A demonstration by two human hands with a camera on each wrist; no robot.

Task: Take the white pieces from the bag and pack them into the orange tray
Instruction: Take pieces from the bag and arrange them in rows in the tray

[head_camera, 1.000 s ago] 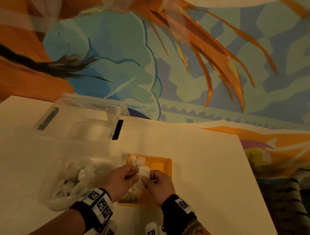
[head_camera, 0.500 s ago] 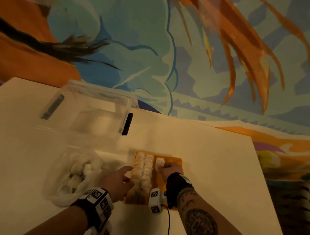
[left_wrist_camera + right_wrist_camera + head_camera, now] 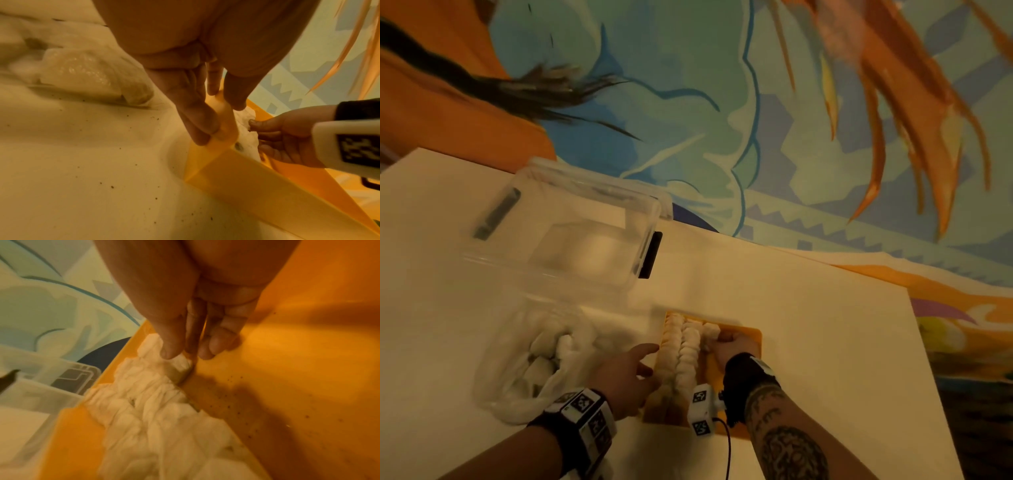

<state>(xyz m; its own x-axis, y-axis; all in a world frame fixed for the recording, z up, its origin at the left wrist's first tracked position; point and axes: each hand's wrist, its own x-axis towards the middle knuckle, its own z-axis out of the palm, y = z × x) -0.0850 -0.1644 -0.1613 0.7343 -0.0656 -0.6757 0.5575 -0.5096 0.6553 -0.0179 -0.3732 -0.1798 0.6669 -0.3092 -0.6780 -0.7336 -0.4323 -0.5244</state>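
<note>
The orange tray (image 3: 751,337) lies on the white table and holds two full rows of white pieces (image 3: 681,353). My right hand (image 3: 726,342) is inside the tray. Its thumb and curled fingers pinch one white piece (image 3: 179,365) at the far end, beside the second row. My left hand (image 3: 630,370) pinches the tray's left rim (image 3: 257,186), thumb inside and fingers along the outside. The clear plastic bag (image 3: 534,359), with several white pieces still in it, lies just left of the tray.
A clear plastic box (image 3: 571,233) with a black latch stands behind the bag, its lid leaning at the back. The table's right edge (image 3: 928,377) runs past the tray, with a painted floor cloth beyond it. The tray's right half (image 3: 287,369) is bare.
One second ago both hands held a white piece over the tray. The right hand has since carried it down to the tray's far end, and the left hand has moved to the left rim.
</note>
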